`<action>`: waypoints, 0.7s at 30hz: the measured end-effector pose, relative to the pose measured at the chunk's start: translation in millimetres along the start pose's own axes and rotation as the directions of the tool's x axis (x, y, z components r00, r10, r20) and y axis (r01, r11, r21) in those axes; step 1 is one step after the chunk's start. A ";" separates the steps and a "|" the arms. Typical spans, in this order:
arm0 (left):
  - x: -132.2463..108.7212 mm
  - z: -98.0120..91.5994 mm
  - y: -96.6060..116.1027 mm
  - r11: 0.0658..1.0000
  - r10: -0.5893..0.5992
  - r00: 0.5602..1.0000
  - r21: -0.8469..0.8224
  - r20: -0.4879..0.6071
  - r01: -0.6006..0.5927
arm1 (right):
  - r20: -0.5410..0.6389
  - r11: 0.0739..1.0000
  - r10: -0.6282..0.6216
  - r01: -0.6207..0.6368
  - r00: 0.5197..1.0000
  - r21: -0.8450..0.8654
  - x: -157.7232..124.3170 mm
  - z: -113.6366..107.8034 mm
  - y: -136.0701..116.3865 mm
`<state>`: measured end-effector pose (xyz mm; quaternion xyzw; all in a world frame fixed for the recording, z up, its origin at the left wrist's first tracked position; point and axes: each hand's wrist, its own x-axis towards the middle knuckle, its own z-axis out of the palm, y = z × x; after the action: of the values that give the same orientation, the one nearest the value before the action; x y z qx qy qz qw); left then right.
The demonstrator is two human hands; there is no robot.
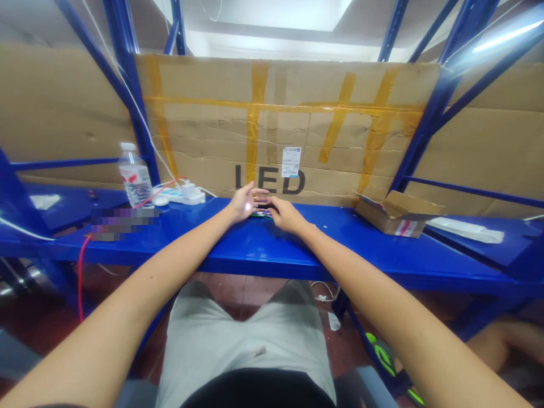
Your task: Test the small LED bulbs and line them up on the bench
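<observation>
Both hands meet over the middle of the blue table (263, 243), near its back. My left hand (244, 203) is open, palm turned inward, its fingers stretched toward the right hand; a bright light spot falls on the palm. My right hand (285, 215) faces it with its fingers curled in. A small dark item (267, 207) shows at the right fingertips, too small to name. Just below lie thin, shiny, multicoloured pieces (260, 215) with some green, partly hidden by the hands; their kind I cannot make out.
A water bottle (135, 178) and a white power strip (181, 195) with cables stand at left. An opened cardboard box (397, 214) sits right. Behind rises a large taped cardboard panel (204, 136) between blue posts. Another person's limb (497, 343) shows at lower right.
</observation>
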<state>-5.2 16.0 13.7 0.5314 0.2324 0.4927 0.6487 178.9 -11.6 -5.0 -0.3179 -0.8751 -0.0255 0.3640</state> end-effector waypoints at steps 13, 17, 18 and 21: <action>-1.4 0.5 1.2 1.000 -0.010 1.000 -0.016 0.008 0.010 | -0.015 1.000 0.011 -0.010 1.000 0.014 0.5 0.1 0.5; -1.6 0.9 1.7 0.999 -0.024 1.000 -0.027 0.011 0.025 | -0.012 1.000 -0.003 0.003 1.000 0.008 0.2 0.7 1.7; -1.6 0.8 1.7 0.999 -0.025 1.000 -0.029 0.011 0.025 | -0.017 1.000 -0.007 0.007 1.000 0.008 0.2 1.0 2.3; -1.6 0.5 1.7 1.000 -0.009 1.000 -0.027 0.005 0.010 | -0.029 1.000 0.004 -0.004 1.000 0.006 0.1 2.2 3.8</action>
<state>-6.1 14.2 15.1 0.5228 0.2267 0.4913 0.6587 179.7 -7.9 -7.3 -0.3181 -0.8692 -0.0269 0.3775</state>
